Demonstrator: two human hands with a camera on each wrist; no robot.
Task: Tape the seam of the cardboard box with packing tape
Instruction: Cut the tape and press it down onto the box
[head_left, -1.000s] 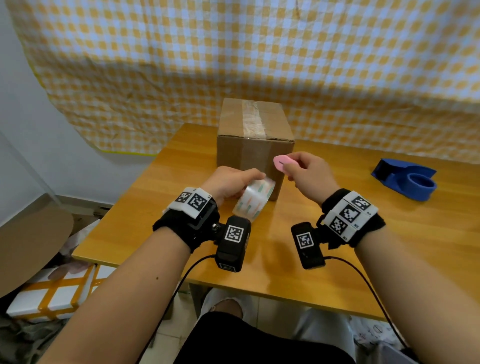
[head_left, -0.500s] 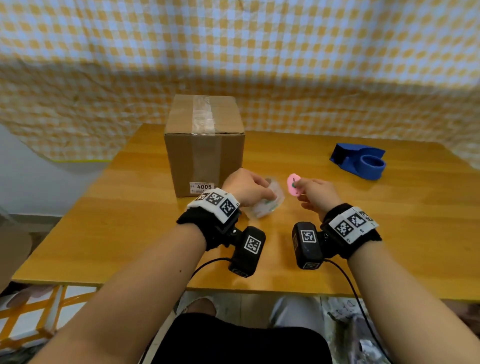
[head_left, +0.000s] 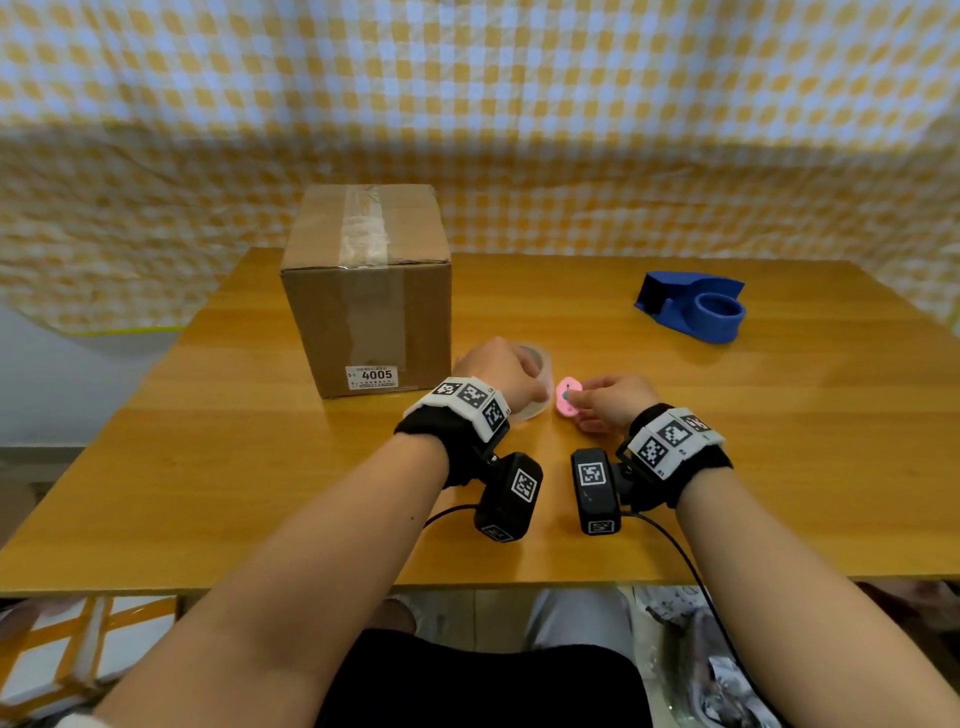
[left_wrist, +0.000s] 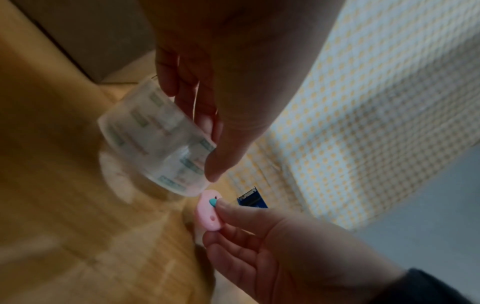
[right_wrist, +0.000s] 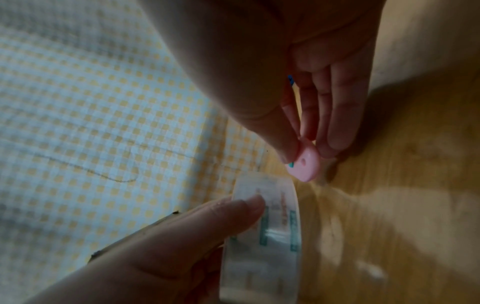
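1. Two hands are busy in front of the cardboard box (head_left: 366, 291), which stands on the wooden surface (head_left: 208, 441) at the left, with clear tape already running over its top seam and down its front face.
2. Left hand (head_left: 501, 371): its grip is closed around the roll of clear packing tape (left_wrist: 155, 142), thumb on the outer face, held low over the surface just right of the box.
3. Right hand (head_left: 610, 408): thumb and fingers pinch a small pink cutter (head_left: 567, 397), its tip almost touching the roll.
4. Step in hand, as I judge it: the seam looks taped and both tools are being brought down to be set aside.
5. Next move calls for lowering roll and cutter onto the surface, then opening both hands; the blue tape dispenser (head_left: 693, 306) lies well apart at the right.
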